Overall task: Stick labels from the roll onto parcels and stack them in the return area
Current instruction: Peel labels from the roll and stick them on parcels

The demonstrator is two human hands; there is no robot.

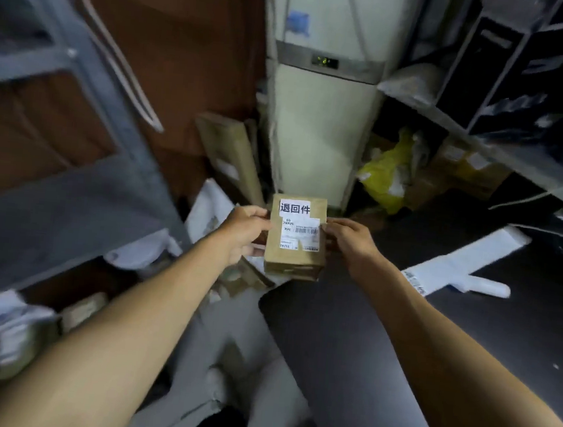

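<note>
I hold a small brown cardboard parcel [296, 239] out in front of me, between both hands. My left hand [243, 235] grips its left edge with the fingers [256, 212] curled over the top face, and my right hand [351, 242] pinches the right edge, thumb and fingers closed on the cardboard. The parcel's long axis runs away from me, its far end toward the tall cream-coloured appliance [320, 114] standing ahead. Its top face is turned up to me: a white label with bold black characters [295, 208] sits at the far end, reading upright from my side, and it overlaps a printed shipping label [300, 235] with a barcode just below it.

The grey metal shelving on my left [71, 172] holds pale bagged packages [139, 251] on its lower level, blurred. The shelving on my right [486, 143] has a yellow bag [385, 178] and brown boxes [473, 170] under it. A white bagged parcel [464, 265] lies on the dark surface [468, 334] near my right forearm. A brown carton [230, 156] leans beside the appliance.
</note>
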